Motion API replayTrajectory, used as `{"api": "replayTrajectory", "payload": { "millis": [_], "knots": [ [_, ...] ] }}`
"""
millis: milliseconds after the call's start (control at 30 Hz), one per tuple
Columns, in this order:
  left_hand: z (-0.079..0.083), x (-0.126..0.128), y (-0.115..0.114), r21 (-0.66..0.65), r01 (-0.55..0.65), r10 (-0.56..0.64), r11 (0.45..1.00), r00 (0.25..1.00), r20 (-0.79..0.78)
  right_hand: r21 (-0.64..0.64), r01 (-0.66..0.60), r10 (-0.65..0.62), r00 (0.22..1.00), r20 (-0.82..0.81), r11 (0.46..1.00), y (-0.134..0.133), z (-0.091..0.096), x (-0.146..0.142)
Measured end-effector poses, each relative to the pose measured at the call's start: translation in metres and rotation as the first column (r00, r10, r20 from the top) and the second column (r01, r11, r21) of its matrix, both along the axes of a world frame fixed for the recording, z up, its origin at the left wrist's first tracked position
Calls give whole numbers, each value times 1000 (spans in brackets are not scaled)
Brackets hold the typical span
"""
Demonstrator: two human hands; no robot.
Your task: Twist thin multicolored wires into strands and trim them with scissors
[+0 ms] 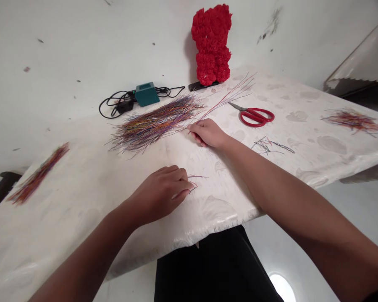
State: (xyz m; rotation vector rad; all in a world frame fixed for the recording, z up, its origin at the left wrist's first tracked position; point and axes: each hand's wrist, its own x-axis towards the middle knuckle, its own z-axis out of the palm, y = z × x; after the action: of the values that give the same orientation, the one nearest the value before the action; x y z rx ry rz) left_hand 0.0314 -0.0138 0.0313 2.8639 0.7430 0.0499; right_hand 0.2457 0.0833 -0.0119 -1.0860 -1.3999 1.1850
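Long thin wires (227, 100) are pinched by the right hand's fingers (197, 133), so they are held up off the desk (88, 176) (a big wire pile (157, 123) lies just beside them). The left hand's fingers (178, 184) are pressed together by a few short wires (197, 177).

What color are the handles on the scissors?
Red. The scissors show best in the head view, with two red loop handles.

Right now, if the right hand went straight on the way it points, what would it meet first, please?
Probably the big pile of coloured wires, just ahead of the right hand, though depth is hard to judge here.
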Motion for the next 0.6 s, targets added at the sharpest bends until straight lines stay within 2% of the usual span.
{"api": "replayTrajectory", "payload": {
  "millis": [600],
  "knots": [
    [-2, -2, -4, 39, 24, -24, 999, 1000, 18, 19, -11, 11, 1000, 25, 1000, 1, -1, 0]
  ]
}}
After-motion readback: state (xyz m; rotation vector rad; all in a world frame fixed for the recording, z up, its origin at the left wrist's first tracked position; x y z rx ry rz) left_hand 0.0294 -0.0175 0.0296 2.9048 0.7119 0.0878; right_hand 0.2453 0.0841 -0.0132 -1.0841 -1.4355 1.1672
